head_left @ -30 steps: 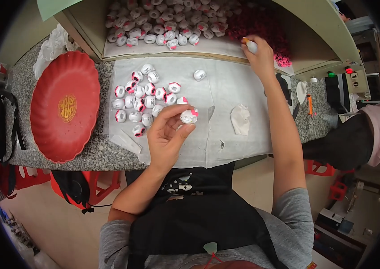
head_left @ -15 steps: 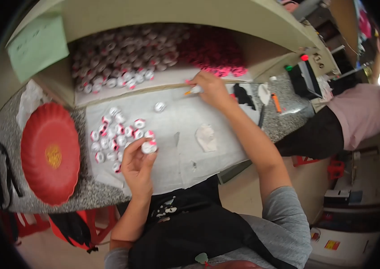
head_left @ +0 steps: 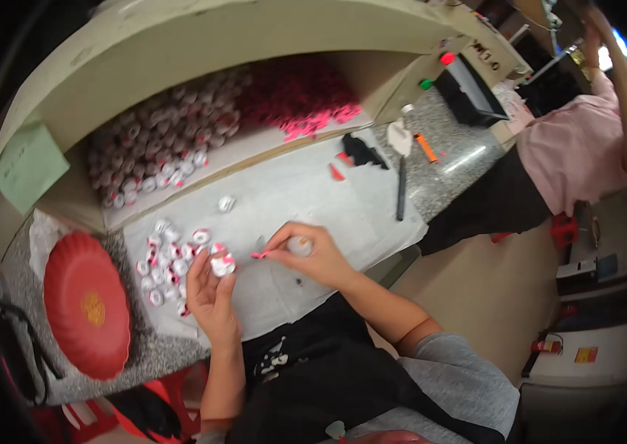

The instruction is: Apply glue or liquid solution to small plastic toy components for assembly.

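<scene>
My left hand (head_left: pixel 213 311) is closed around a small rounded white piece with pink patches (head_left: pixel 222 263), held up over the white paper (head_left: pixel 291 189). Just to its right, my right hand (head_left: pixel 322 259) pinches a tiny pink piece (head_left: pixel 259 256) between thumb and fingertip. A small whitish bottle (head_left: pixel 299 246) is also tucked in that hand, its tip hidden. Several similar white and pink pieces (head_left: pixel 173 259) lie on the paper beside and behind my left hand. One white piece (head_left: pixel 226 203) sits apart, farther back.
Under the shelf are a heap of white pieces (head_left: pixel 158 140) and a heap of pink bits (head_left: pixel 306 107). A red scalloped tray (head_left: pixel 88 340) stands at left. At right lie a dark pen-like stick (head_left: pixel 401 189), an orange tube (head_left: pixel 426 148) and a black box (head_left: pixel 469 96). A person (head_left: pixel 572 148) stands beyond.
My right hand has come back from the edge of the pink heap toward my left hand, carrying a pink bit and the bottle. The view has turned; my left hand keeps its piece.
</scene>
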Demonstrator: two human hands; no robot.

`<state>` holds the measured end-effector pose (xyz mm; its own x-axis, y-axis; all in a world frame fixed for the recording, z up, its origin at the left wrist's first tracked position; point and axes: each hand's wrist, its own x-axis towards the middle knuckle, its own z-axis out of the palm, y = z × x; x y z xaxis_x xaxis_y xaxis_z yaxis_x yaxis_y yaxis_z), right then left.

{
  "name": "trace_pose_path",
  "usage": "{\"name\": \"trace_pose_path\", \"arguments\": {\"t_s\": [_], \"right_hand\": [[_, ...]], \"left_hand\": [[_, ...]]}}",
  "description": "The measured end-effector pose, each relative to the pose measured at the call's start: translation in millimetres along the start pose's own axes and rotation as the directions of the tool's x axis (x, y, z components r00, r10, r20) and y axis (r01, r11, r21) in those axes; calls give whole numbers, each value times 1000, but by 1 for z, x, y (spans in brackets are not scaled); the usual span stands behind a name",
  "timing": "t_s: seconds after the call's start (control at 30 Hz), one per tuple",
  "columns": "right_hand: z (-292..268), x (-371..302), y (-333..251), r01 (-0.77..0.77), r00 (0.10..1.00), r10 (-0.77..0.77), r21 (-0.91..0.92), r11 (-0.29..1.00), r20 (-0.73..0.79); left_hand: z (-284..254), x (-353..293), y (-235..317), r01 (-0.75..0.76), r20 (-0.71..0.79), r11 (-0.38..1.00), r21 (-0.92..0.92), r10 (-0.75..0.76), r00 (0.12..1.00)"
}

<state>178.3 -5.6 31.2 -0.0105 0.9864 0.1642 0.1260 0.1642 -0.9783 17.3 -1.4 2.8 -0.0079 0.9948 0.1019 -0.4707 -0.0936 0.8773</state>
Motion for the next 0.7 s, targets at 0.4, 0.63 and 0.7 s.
{"name": "trace_pose_path", "arguments": {"t_s": [0.4,0.63,0.7], "right_hand": [[15,-11,-7,-184,983,183,333,925,35],[22,-13,-3,-153,985,169,254,955,-40],[22,-15,0,-123,990,137,242,962,-40]], "left_hand": [[-2,1,-5,-177,276,920,350,80,958],[-6,1,-3,-190,360,932,308,71,930],[-7,1,-2,-122,350,961,248,29,936]]}}
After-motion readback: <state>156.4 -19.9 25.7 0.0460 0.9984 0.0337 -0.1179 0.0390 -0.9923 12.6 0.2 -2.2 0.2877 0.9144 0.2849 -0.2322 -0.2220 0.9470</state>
